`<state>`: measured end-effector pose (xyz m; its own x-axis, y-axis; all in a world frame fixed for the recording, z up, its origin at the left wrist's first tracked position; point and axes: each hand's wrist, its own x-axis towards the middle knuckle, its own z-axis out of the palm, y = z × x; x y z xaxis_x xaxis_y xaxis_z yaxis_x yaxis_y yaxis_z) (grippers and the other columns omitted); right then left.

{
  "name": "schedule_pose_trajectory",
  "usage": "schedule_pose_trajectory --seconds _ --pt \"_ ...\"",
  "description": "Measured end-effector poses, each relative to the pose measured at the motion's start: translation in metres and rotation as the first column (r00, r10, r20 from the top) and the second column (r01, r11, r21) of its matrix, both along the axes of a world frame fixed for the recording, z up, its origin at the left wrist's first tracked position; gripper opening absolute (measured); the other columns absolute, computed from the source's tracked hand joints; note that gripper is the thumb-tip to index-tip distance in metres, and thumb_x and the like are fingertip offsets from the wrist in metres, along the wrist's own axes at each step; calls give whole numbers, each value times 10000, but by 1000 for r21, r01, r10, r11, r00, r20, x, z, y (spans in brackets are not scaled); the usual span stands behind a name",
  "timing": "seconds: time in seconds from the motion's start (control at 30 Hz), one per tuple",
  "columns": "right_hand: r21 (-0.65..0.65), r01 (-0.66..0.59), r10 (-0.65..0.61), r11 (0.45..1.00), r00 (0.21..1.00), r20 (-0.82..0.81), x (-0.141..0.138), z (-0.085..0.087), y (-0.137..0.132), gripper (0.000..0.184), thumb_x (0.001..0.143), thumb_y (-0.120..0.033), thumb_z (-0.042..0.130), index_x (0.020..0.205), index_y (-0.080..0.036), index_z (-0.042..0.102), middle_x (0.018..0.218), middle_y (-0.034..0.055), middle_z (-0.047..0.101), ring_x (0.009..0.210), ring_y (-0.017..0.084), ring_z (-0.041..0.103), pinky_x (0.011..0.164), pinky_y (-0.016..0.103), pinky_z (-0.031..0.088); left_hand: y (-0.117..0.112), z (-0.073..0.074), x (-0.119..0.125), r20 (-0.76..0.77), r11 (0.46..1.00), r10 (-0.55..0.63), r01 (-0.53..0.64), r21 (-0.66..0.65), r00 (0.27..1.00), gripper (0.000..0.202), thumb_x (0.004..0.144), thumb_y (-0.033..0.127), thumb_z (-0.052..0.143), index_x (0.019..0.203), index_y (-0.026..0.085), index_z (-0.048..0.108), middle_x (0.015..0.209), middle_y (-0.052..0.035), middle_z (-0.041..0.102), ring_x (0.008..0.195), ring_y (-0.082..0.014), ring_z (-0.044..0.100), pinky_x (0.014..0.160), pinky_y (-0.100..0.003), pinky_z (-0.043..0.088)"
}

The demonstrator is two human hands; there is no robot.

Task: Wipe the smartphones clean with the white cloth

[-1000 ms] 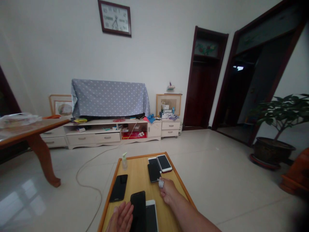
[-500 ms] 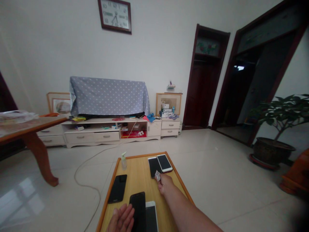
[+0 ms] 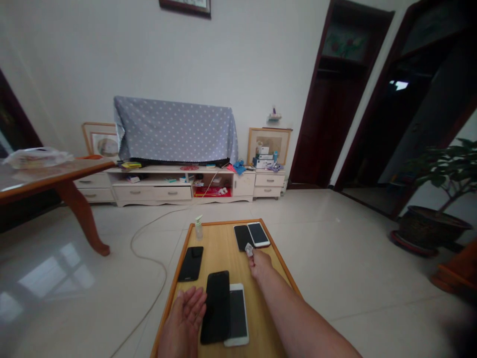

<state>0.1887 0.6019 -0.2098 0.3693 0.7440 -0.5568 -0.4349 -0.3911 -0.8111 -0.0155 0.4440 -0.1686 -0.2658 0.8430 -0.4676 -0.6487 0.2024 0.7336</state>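
My right hand (image 3: 260, 262) pinches a small crumpled white wipe or tissue (image 3: 249, 249) at the near edge of a dark-screened phone (image 3: 242, 236). A white phone (image 3: 258, 234) lies against that phone's right side. My left hand (image 3: 186, 313) is open, palm turned up and fingers stretched, beside a large black phone (image 3: 216, 306). This black phone partly overlaps a white-framed phone (image 3: 238, 318). Another black phone (image 3: 191, 263) lies near the left edge of the wooden table (image 3: 219, 253). Whether the wipe touches the screen I cannot tell.
A small clear pump bottle (image 3: 198, 228) with a green top stands at the table's far left corner. Beyond it are a white TV cabinet (image 3: 164, 194) and a cable (image 3: 164, 268) on the floor. A larger wooden table (image 3: 74, 171) stands left, a potted plant (image 3: 432, 226) right.
The head view has tilted down, showing more of the near phones. Both hands keep about the same places over the table; the wipe stays in my right hand.
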Motion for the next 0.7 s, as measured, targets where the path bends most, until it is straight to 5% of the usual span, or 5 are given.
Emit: schedule_pose_trajectory --seconds 0.2,0.47,0.7 --pt "22 -87 87 996 996 -17 2 -5 -38 346 983 -343 632 1280 -171 586 1274 97 609 1062 244 646 885 448 564 -5 0 -4 -81 998 43 -46 -32 996 336 975 389 492 1149 121 598 1233 -187 664 1061 -224 686 1112 -445 443" --pt "8 -344 344 939 938 -28 4 -2 -98 339 985 -346 629 1272 -171 590 1265 95 614 1053 240 649 881 443 565 -15 -11 0 -111 998 -4 -4 -65 994 368 932 388 561 1203 144 604 1355 -181 609 1209 -240 622 1132 -435 406" --pt "-75 -518 519 852 855 -9 -22 8 -91 340 982 -340 633 1274 -170 590 1268 96 612 1057 242 648 883 445 565 -20 -16 2 -140 998 -12 3 -64 990 380 929 424 558 1208 170 601 1402 -166 574 1253 -241 586 1146 -431 375"
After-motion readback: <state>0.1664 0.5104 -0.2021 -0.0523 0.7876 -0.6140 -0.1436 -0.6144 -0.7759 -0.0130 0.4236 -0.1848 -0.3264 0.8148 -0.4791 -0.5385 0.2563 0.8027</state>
